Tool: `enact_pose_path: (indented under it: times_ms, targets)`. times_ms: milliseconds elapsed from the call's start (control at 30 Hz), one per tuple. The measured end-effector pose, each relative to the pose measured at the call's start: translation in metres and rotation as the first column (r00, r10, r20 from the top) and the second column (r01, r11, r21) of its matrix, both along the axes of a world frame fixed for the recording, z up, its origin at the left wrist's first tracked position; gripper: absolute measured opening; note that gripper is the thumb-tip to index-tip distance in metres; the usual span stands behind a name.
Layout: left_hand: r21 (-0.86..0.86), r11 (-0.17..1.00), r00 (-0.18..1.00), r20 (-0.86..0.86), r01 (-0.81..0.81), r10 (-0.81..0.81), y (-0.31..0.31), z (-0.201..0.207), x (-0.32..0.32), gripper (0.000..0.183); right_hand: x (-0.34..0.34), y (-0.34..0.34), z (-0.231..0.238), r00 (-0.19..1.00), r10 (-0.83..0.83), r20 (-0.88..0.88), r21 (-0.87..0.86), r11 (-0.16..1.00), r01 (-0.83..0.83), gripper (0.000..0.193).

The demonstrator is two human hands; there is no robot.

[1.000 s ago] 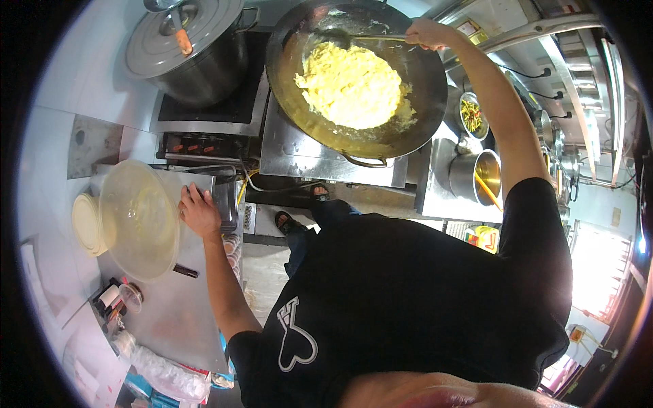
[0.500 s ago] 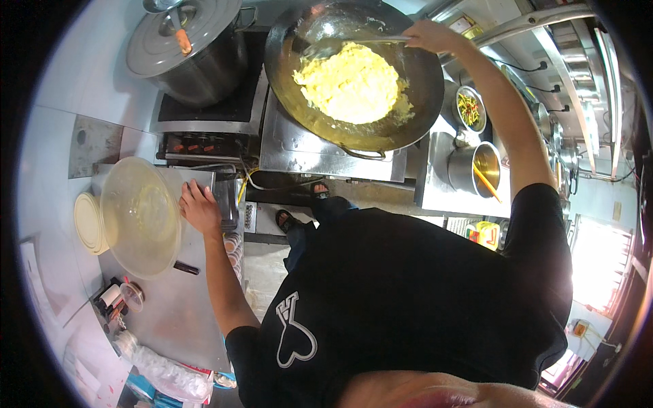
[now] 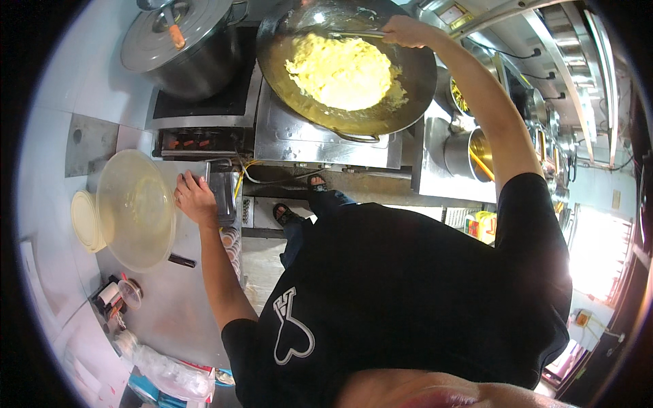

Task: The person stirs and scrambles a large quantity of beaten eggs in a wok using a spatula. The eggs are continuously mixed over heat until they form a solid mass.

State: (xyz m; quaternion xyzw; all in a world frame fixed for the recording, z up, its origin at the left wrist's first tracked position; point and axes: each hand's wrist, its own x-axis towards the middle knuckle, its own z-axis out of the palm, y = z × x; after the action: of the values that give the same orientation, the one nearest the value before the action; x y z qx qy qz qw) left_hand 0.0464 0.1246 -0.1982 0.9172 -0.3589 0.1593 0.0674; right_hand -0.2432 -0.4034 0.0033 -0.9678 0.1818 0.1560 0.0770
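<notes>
At the far side of a large dark wok (image 3: 371, 124), my right hand (image 3: 410, 32) is closed around the handle of a metal wok spatula (image 3: 355, 32). The spatula's handle lies nearly level over the wok; its head is hard to make out at the edge of the food. A mound of soft yellow scrambled egg (image 3: 340, 73) fills the wok's middle. On the left, my left hand (image 3: 196, 198) rests with fingers spread on the edge of a metal counter (image 3: 178, 302). Beside it stands a big translucent plastic bowl (image 3: 132, 211) with yellowish residue inside.
A large lidded pot (image 3: 197, 75) stands on the burner left of the wok. To the right are a steel pot (image 3: 468, 155) with an orange handle in it and a bowl of cut vegetables (image 3: 458, 97). A dark-handled tool (image 3: 181, 260) lies by the plastic bowl.
My right hand has moved a little left over the wok with the spatula, whose head shows less now. My left hand stays on the counter edge. The whole view has shifted slightly.
</notes>
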Motion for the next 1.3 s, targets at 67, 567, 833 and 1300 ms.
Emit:
enact_pose_path:
  times_ms: [67, 567, 833, 1300]
  targets:
    - [0.003, 1.0, 1.0, 0.014, -0.015, 0.015, 0.005, -0.003, 0.002, 0.043, -0.007, 0.015, -0.005, 0.977, 0.206, 0.051, -0.166, 0.967, -0.195, 0.018]
    - [0.035, 0.998, 0.999, -0.029, -0.043, 0.044, 0.008, -0.006, 0.003, 0.035, -0.129, 0.205, 0.136, 0.865, -0.258, -0.431, -0.332, 0.936, 0.114, 0.04]
    - [0.007, 1.0, 1.0, 0.017, -0.019, 0.019, 0.007, -0.017, 0.007, 0.037, -0.064, 0.209, -0.011, 0.907, -0.316, -0.279, -0.269, 0.932, 0.243, 0.031]
    - [0.02, 0.999, 0.999, -0.012, -0.046, 0.046, 0.005, -0.007, 0.004, 0.038, -0.044, 0.159, -0.077, 0.825, -0.557, -0.101, -0.278, 0.812, 0.514, 0.039]
